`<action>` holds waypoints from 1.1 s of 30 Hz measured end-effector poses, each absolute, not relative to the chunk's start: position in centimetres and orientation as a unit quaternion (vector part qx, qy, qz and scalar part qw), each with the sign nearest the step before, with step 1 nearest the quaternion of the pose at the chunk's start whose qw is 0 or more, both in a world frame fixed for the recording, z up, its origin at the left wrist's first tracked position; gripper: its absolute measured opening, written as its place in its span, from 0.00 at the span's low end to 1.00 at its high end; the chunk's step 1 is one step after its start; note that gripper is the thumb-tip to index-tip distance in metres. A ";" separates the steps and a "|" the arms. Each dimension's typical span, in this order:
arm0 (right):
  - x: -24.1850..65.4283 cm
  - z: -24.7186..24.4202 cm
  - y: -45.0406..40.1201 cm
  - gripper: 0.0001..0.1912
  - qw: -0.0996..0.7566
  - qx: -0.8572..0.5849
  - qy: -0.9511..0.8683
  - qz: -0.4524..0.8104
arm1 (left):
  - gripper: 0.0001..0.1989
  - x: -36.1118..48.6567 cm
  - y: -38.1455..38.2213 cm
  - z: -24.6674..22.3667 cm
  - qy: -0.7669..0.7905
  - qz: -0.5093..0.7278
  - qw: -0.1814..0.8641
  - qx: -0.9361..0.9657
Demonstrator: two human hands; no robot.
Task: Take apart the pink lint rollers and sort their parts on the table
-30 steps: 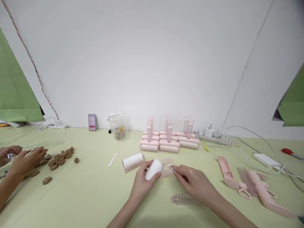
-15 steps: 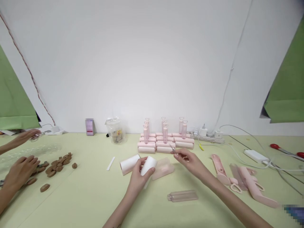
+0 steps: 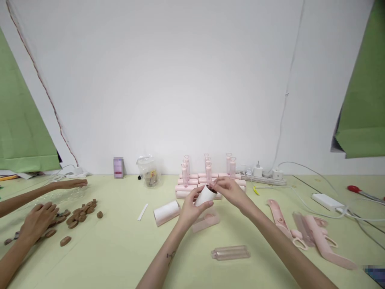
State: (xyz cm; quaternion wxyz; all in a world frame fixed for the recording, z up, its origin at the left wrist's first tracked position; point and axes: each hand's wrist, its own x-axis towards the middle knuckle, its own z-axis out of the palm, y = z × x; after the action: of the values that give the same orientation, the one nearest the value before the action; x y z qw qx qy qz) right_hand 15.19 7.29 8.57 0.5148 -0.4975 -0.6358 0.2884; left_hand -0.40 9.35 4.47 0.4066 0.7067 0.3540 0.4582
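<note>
My left hand (image 3: 191, 206) is wrapped round a white paper roll (image 3: 206, 195), tilted with its dark open end up to the right. At that end, the fingers of my right hand (image 3: 227, 192) are pinched together; what they hold, if anything, is too small to tell. Another white roll (image 3: 167, 212) lies on a pink piece to the left. Below the held roll rests a translucent pink cover (image 3: 206, 222). Nearer the front lies a clear pinkish case (image 3: 230, 253). Behind my hands are rows of pink rollers (image 3: 186, 194) with upright clear pink cases (image 3: 232, 168) on them.
At the left, another person's hands (image 3: 40, 218) are over brown pieces (image 3: 81, 212). Pink parts (image 3: 323, 241), a white adapter (image 3: 326, 201) and cables are at the right. A power strip (image 3: 264, 179), a bagged cup (image 3: 149, 172) and a white strip (image 3: 142, 212) also lie on the table.
My left hand has moved up and right with the roll, turning its open end into view. My right hand has come to that end. The other person's upper hand has moved right.
</note>
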 end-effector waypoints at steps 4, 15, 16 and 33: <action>15.2 7.7 7.5 0.18 0.467 -0.508 -0.658 0.303 | 0.25 -0.7 9.1 3.4 0.343 0.458 0.417 0.706; 17.3 11.4 5.5 0.19 0.648 -0.466 -0.564 0.212 | 0.25 -1.6 10.0 3.4 0.393 0.424 0.320 0.751; 17.8 11.9 5.0 0.18 0.669 -0.461 -0.549 0.196 | 0.24 -1.5 10.0 3.3 0.402 0.412 0.304 0.759; 19.0 13.4 1.4 0.15 0.567 -0.503 -0.622 0.196 | 0.22 -5.8 6.2 1.2 0.463 0.191 0.121 0.857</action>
State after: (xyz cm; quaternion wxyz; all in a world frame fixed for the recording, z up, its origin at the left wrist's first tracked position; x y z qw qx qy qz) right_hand 19.00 1.39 13.39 0.5671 -0.5035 -0.6216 0.1962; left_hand -5.84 6.17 1.24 0.1211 0.8568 0.4634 0.1912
